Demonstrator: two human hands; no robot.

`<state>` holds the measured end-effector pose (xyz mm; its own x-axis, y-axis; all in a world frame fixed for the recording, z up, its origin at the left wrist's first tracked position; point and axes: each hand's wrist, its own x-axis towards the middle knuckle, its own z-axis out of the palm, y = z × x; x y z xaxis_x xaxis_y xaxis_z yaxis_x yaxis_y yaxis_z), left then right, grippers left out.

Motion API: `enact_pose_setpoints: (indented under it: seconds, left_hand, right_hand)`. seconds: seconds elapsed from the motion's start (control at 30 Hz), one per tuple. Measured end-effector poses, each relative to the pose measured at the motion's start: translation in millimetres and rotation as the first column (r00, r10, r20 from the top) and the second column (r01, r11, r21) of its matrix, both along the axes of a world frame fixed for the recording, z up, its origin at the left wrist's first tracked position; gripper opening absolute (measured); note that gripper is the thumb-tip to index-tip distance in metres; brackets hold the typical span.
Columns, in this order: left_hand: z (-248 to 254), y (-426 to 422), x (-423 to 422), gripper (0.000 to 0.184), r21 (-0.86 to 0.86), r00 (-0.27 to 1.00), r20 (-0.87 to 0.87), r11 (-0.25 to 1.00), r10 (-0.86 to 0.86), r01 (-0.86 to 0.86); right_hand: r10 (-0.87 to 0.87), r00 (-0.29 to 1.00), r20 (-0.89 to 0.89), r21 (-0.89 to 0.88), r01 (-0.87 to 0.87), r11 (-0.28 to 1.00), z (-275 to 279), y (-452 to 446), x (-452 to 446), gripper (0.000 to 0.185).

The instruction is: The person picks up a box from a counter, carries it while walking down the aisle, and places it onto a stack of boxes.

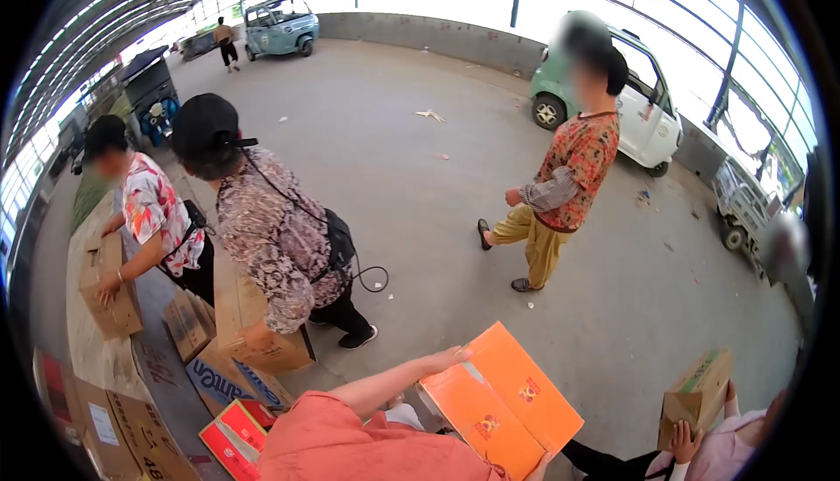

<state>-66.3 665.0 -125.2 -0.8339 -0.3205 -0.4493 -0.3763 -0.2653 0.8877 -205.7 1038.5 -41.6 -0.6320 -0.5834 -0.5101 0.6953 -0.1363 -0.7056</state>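
Observation:
In front of my coral shirt I hold an orange cardboard box [507, 389] with small printed emblems and a worn, pale patch near one corner. My left hand [451, 359] grips its upper left corner, the arm stretched out. At the lower right edge, my right hand [538, 470] is partly cut off by the frame, its fingers against the box. A red box [234, 435] lies to the left of my arm. Brown cartons [241, 385] with blue lettering sit just beyond it.
Two people in patterned shirts handle brown cartons [109, 293] on the left. Someone in yellow trousers [529, 240] walks ahead. At lower right another person's hands hold a brown box [696, 393]. Small vehicles [280, 26] stand along the low wall [420, 31]; litter dots the concrete floor [420, 184].

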Motion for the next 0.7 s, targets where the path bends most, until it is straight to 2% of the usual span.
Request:
enact_pose_setpoints:
  seconds: [0.1,0.17,0.2,0.3,0.4,0.47,0.5,0.53,0.57,0.6,0.63,0.67,0.7]
  left_hand:
    - [4.2,-30.9,32.3,0.087,0.151,0.98,-0.198,0.988,0.005,0.025]
    - [-27.5,-58.0,51.1,0.09,0.129,0.984,-0.168,0.991,0.06,-0.038]
    - [-19.9,-69.3,63.2,0.092,0.102,0.987,-0.132,0.992,0.093,-0.08]
    - [78.3,-85.1,101.7,0.097,-0.004,0.979,0.007,0.979,0.204,-0.204]
    - [35.4,-116.2,114.9,0.095,-0.089,0.946,0.046,0.944,0.322,-0.317]
    - [-36.8,-147.0,129.8,0.091,-0.061,0.963,-0.076,0.963,0.257,-0.262]
    - [-22.8,-148.0,139.3,0.087,0.02,0.946,-0.114,0.953,0.303,-0.303]
    - [-14.7,-159.6,148.9,0.082,0.101,0.933,-0.143,0.942,0.332,-0.319]
    - [-49.7,-175.8,161.0,0.073,0.173,0.929,-0.13,0.93,0.347,-0.323]
    - [-31.7,-186.4,170.5,0.066,0.301,0.946,-0.12,0.92,0.3,-0.253]
    - [11.5,-181.6,170.8,0.062,0.303,0.917,-0.143,0.899,0.371,-0.317]
    - [-20.6,-194.4,179.5,0.059,0.432,0.9,-0.129,0.84,0.417,-0.328]
    - [12.7,-192.7,177.2,0.057,0.456,0.9,-0.108,0.825,0.423,-0.333]
  right_hand:
    - [0.091,0.996,0.003,-0.011,-0.091,0.996,16.0,-55.4,6.0,0.062]
    - [0.142,0.99,0.006,-0.016,-0.142,0.99,24.2,-95.4,15.9,0.062]
    - [0.165,0.986,0.0,-0.021,-0.165,0.986,27.0,-113.3,20.1,0.062]
    - [0.226,0.974,-0.006,-0.055,-0.226,0.973,32.6,-158.6,27.1,0.062]
    - [0.248,0.968,-0.023,-0.088,-0.249,0.964,30.4,-177.8,29.6,0.062]
    - [0.244,0.968,-0.055,-0.083,-0.248,0.965,24.2,-183.0,32.6,0.062]
    - [0.254,0.964,-0.082,-0.016,-0.257,0.966,17.8,-192.5,30.5,0.06]
    - [0.267,0.958,-0.106,0.052,-0.263,0.963,33.9,-213.2,35.2,0.059]
    - [0.257,0.964,-0.066,0.006,-0.257,0.966,51.8,-227.2,41.7,0.05]
    - [0.275,0.919,-0.281,0.209,-0.221,0.953,41.1,-233.9,37.5,0.045]
    - [0.333,0.896,-0.292,0.14,-0.305,0.942,-4.0,-231.3,21.6,0.047]
    - [0.353,0.761,-0.544,0.416,-0.121,0.901,-10.3,-237.9,23.4,0.048]
    - [0.297,0.828,-0.476,0.319,-0.152,0.935,-41.3,-241.8,20.2,0.054]
